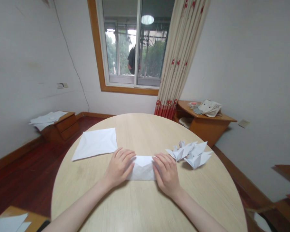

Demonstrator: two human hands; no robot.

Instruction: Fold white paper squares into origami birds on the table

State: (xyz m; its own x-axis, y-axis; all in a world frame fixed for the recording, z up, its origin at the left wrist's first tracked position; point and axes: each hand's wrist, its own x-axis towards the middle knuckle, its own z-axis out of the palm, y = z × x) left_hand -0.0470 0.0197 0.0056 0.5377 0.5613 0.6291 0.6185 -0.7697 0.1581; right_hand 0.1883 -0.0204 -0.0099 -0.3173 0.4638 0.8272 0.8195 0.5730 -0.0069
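A folded sheet of white paper point(143, 170) lies on the round wooden table point(135, 206), with crease lines across its face. My left hand point(120, 166) grips its left end, fingers curled over the far edge and thumb on the near face. At the opposite end my right hand point(166, 172) holds the paper in much the same way. Both hands cover the paper's upper corners. To the right sit several folded white paper pieces point(194, 154) with pointed tips, bunched together. A stack of flat white paper point(96, 142) rests beyond my left hand.
A wooden corner desk point(207, 127) with a cloth bag point(209, 108) stands behind the table at right. At left is a low drawer cabinet point(67, 126) with papers on top. A curtain point(177, 61) hangs beside the window point(135, 48).
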